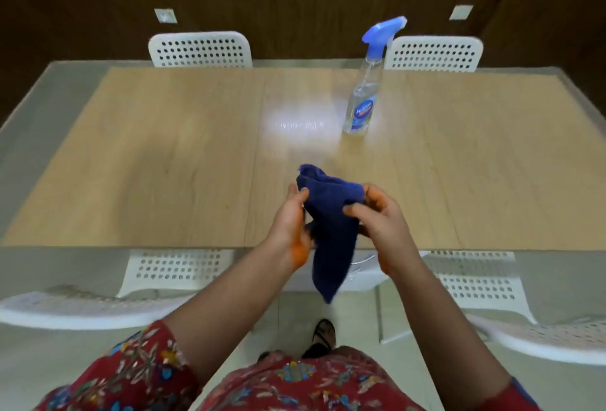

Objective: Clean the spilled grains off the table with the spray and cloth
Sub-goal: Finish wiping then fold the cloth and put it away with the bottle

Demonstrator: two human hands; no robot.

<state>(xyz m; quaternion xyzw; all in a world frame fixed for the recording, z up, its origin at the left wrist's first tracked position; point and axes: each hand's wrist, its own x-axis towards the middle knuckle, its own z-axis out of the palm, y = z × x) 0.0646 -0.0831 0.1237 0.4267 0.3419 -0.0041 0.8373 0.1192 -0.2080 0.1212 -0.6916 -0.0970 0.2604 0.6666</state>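
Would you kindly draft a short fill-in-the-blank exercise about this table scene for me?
The left hand and the right hand both grip a dark ____ cloth.
The spray bottle stands ____ on the table, touched by neither hand.
The perforated chair behind the spray bottle is coloured ____.
Missing words: blue, upright, white.

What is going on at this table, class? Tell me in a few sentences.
A person stands at the near edge of a wooden table and holds a dark blue cloth bunched between both hands, the left hand on one side and the right hand pinching the other. The cloth hangs down past the table edge. A spray bottle stands upright farther back, untouched. No grains show on the tabletop; a shiny patch lies beside the bottle.
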